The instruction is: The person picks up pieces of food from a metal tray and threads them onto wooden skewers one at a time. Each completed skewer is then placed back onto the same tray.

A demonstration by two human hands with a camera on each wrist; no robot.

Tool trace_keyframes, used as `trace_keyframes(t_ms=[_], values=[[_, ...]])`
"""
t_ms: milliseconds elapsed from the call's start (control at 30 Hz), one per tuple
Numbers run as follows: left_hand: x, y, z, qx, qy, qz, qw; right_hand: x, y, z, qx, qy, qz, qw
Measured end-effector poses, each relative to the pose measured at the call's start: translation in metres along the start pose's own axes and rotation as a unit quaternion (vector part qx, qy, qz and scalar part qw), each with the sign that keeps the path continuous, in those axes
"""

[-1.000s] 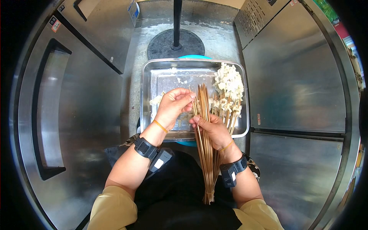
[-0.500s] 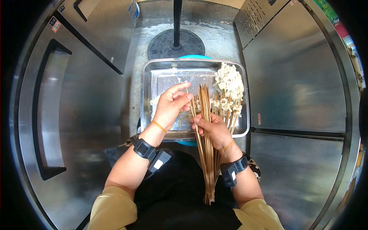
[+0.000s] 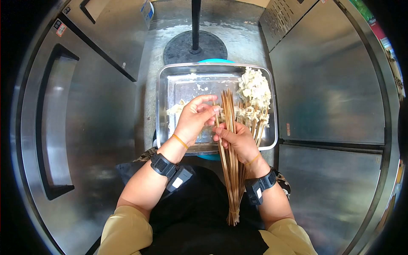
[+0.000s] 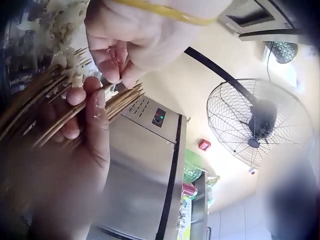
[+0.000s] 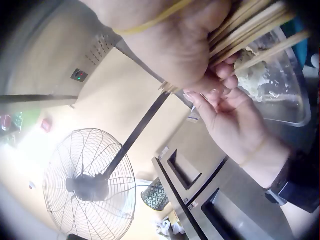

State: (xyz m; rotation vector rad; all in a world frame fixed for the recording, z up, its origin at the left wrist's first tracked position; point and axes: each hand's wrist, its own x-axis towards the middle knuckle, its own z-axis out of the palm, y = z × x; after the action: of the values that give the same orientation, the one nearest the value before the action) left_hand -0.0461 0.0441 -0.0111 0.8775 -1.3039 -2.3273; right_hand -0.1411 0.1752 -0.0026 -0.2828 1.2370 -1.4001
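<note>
My right hand [image 3: 239, 142] grips a thick bundle of bamboo skewers [image 3: 232, 178], thumb across the front. Their pointed ends face the tray, and the other ends gather close to the body. One skewer [image 3: 220, 138] leans apart on the left side of the bundle. At its upper end, my left hand [image 3: 193, 121] pinches it between thumb and fingers. In the left wrist view the left fingertips [image 4: 114, 75] are right above the right thumb. Beyond the right hand, skewers threaded with pale ruffled food pieces [image 3: 254, 87] lie in the metal tray [image 3: 160, 127].
Loose pale food pieces [image 3: 175, 108] lie at the tray's left, with scraps on its bottom. Something blue [image 3: 216, 60] shows under the tray. A black round stand base [image 3: 180, 46] is behind it. Steel cabinets [image 3: 102, 136] flank both sides. A fan [image 4: 260, 120] appears in the left wrist view.
The left hand first drew the lone skewer's tip left, away from the bundle, then came back right beside it. The right hand keeps its grip on the bundle, nearly still.
</note>
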Motion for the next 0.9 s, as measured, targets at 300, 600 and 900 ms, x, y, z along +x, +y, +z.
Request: trace_keyframes(t_ms=[300,600,900], values=[[0.001,-0.002,0.001,-0.014,0.022,0.030,0.999,-0.001,-0.004,-0.001,-0.003,0.007,0.021,1.000],[0.001,-0.005,0.000,0.018,0.054,0.046,0.997,0.000,0.003,-0.003,0.010,0.018,0.004,1.000],[-0.002,-0.010,-0.004,-0.069,0.045,-0.023,0.996,0.001,-0.001,-0.010,-0.007,-0.018,0.019,1.000]])
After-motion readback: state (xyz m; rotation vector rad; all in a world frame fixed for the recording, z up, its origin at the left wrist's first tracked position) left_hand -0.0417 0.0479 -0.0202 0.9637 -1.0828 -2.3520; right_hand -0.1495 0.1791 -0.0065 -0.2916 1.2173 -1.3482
